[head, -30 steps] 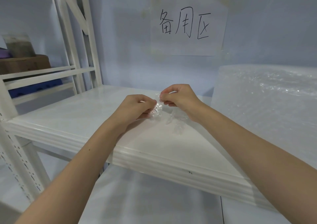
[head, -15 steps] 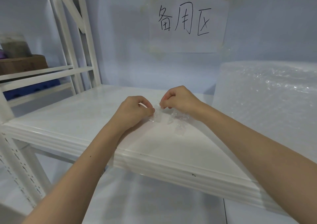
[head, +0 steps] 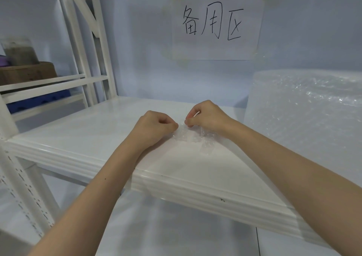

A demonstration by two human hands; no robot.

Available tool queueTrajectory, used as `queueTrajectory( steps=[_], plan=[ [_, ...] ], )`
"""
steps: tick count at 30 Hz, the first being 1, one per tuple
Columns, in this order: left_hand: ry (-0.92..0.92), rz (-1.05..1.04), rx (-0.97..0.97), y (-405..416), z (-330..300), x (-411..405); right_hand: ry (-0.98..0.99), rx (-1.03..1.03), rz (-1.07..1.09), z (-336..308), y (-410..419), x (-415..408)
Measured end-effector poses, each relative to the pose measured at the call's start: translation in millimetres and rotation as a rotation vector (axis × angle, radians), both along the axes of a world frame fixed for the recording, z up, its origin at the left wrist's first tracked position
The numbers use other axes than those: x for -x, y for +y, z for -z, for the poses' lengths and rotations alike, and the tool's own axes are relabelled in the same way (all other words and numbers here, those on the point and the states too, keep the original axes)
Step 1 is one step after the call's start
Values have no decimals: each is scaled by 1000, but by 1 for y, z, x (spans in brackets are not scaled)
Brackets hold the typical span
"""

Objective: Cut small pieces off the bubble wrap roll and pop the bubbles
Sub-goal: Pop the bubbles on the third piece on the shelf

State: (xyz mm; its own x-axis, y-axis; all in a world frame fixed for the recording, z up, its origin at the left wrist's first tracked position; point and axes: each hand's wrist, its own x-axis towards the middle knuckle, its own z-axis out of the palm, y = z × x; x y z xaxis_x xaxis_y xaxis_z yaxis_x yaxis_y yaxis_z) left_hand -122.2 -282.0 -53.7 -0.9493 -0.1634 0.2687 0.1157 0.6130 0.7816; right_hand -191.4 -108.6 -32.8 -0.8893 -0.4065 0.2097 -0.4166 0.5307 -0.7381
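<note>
Shelving of white metal fronts a pale blue wall where a taped paper sign reads "备用区", bubble wrap roll at right, while left hand and right hand each pinch the small bubble wrap piece lying mid-shelf.

Pale blue wall, taped paper sign, white metal shelving

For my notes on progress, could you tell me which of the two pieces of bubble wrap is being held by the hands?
The small cut piece lying on the white shelf, pinched by both hands. The big roll stands untouched to the right.
</note>
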Motion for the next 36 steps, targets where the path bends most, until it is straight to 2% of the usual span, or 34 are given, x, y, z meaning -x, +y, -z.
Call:
queueTrajectory(
  steps=[7, 19, 26, 31, 36],
  plan=[
    [2, 29, 20, -1, 1, -1, 3, -25, 35, 0, 1, 0],
    [-23, -57, 83, 0, 1, 1, -29, 7, 63, -5, 8, 5],
    [-31, -62, 85, 1, -1, -1, -20, 27, 46, -29, 24, -3],
    [-22, -57, 91, 3, -1, -2, -56, -233, -48, -41, 51, -12],
    [15, -124, 51, 1, -3, -2, -2, -481, -112, -34, 44, -15]
  ],
)
